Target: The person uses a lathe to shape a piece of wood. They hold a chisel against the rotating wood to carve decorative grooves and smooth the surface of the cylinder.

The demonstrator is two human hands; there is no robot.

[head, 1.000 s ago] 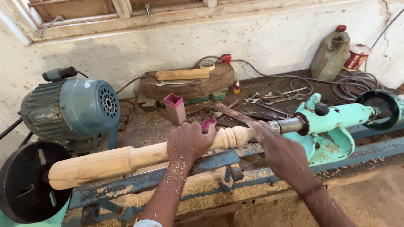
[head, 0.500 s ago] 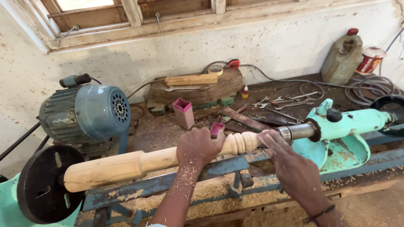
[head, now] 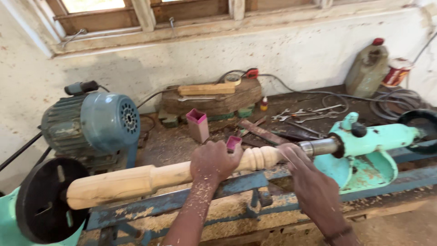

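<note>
A lathe bed [head: 236,187], blue and coated in sawdust, spans the bench. A blue-green motor [head: 91,123] is mounted behind its left end, beside a black faceplate [head: 43,205]. A turquoise tailstock [head: 368,146] is seated at the right end. A pale wooden spindle [head: 136,180] is held between faceplate and tailstock, lying nearly level above the bed. The left hand [head: 214,161] is wrapped over the spindle near its beaded section, fingers closed around it. The right hand [head: 309,182] is laid flat and open against the spindle's right end, gripping nothing. Behind the spindle a pink box [head: 199,125], a log block [head: 214,98], wrenches [head: 300,114], a jug [head: 368,68] and coiled cable [head: 396,102] are spread over the bench.
</note>
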